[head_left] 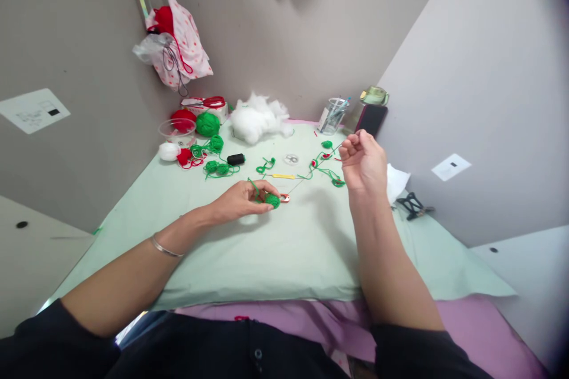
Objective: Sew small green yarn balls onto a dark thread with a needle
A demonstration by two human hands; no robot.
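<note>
My left hand (237,198) pinches a small green crocheted piece (272,200) just above the table, with a green yarn tail looping over the fingers. Raised to the right, my right hand (365,163) has its fingers curled and pinched together. A thin dark thread (306,176) runs taut from near the green piece up to those fingertips; whether a needle is there, I cannot tell. Against the green piece shows a small orange-handled tool (285,198), partly hidden. Beyond my hands lies a yellow-handled crochet hook (283,176), beside a black thread spool (236,159).
White stuffing (258,118) sits at the back, left of a clear cup of pens (333,116) and a green-lidded bottle (373,98). Green yarn balls (208,124) and a plastic tub (176,128) are at left. A black stand (413,206) is at right. A cloth bag (189,41) hangs above.
</note>
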